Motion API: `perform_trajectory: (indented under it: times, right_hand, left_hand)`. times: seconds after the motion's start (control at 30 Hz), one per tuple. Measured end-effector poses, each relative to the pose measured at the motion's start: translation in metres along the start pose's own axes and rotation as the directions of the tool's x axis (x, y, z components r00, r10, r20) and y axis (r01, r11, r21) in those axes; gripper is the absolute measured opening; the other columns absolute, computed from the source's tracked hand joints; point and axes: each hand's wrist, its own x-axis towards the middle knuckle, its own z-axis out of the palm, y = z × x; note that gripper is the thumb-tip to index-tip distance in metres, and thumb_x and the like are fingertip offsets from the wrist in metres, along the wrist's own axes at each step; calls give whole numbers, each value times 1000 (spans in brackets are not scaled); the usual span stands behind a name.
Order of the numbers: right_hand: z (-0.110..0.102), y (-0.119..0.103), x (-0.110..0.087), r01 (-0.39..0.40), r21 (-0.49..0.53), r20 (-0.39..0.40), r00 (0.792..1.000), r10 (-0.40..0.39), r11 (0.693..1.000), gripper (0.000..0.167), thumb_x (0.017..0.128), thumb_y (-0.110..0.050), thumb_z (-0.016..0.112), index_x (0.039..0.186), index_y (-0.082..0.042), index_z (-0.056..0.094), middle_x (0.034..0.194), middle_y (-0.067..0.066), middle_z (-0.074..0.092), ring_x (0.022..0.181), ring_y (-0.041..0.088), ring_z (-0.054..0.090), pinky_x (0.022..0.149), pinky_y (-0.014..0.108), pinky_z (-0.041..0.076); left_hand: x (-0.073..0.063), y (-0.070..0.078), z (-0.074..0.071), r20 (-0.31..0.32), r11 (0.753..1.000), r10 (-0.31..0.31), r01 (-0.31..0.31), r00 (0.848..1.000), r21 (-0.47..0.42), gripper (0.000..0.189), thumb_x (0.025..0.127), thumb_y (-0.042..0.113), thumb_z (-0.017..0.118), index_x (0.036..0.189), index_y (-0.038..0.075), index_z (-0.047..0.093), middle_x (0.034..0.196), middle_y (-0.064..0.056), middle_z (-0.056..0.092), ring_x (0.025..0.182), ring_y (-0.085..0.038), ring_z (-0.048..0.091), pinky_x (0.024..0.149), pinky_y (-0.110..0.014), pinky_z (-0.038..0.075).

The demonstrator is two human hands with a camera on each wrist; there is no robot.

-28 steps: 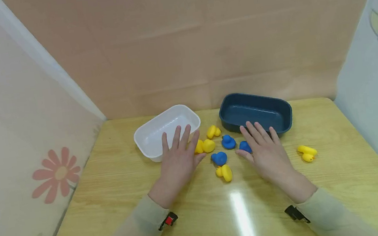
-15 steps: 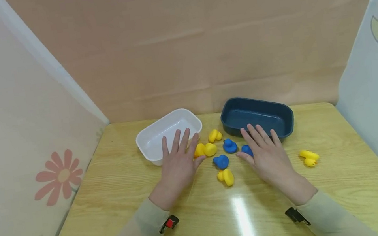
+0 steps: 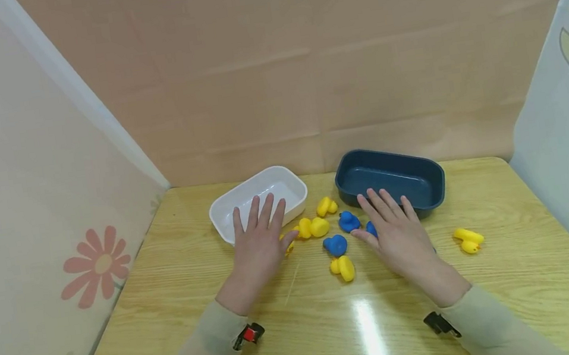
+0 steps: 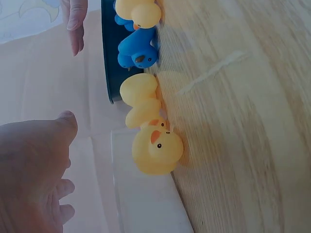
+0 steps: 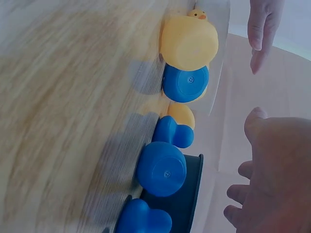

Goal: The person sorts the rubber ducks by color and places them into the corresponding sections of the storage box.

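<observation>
My left hand (image 3: 257,250) hovers palm down with its fingers spread, in front of the white tray (image 3: 222,217) and holding nothing. Beside its thumb sit yellow rubber ducks (image 3: 319,227), one of them partly hidden by the hand. In the left wrist view, a yellow duck (image 4: 158,150) stands on the table, apart from the hand. My right hand (image 3: 400,237), also spread and holding nothing, is above the table before the dark blue tray (image 3: 431,206). It partly covers blue rubber ducks; one blue duck (image 5: 161,169) shows in the right wrist view.
Between the hands lie two blue ducks, one at the back (image 3: 348,222) and one nearer (image 3: 335,246), and a tipped yellow duck (image 3: 346,268). Another yellow duck (image 3: 469,240) lies at the right. Cloth screens (image 3: 272,83) close off the back and both sides.
My left hand has shifted slightly left, uncovering part of a yellow duck by its thumb. The right hand has drifted a little left. The head view has tilted slightly; the ducks and trays have not moved.
</observation>
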Motion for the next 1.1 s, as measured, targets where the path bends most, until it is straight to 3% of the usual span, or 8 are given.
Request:
perform_trajectory:
  times: [0.33,0.47,0.77,1.1]
  right_hand:
    - [4,-2,7,34,37,-49,998,-33,999,79,113,-54,57,174,-9,34,179,17,31,166,42,22,131,69,14]
    - [4,-4,10,31,58,-29,999,-30,998,80,114,-54,56,175,-9,30,179,17,29,166,42,21,132,69,12]
    - [7,-9,17,23,104,7,1000,-24,994,81,115,-54,53,177,-10,24,181,16,24,168,41,16,133,67,9]
    - [15,-15,15,45,164,0,999,-46,985,82,113,-51,60,175,-8,28,181,15,25,167,41,19,133,66,11]
  left_hand:
    - [-2,-15,-2,-45,999,-34,33,998,-36,73,114,58,52,174,18,37,181,-11,28,168,-39,19,130,-74,9]
    - [-4,-20,-2,-13,995,-72,71,997,-68,74,115,58,47,175,18,34,182,-11,24,169,-38,15,130,-73,6]
    - [-6,-34,-2,-50,980,-140,131,989,-151,71,115,52,54,172,13,41,179,-16,32,166,-42,22,128,-76,13]
    - [-5,-61,9,-51,936,-252,230,966,-268,71,117,50,51,173,9,36,180,-19,27,167,-45,17,127,-78,9]
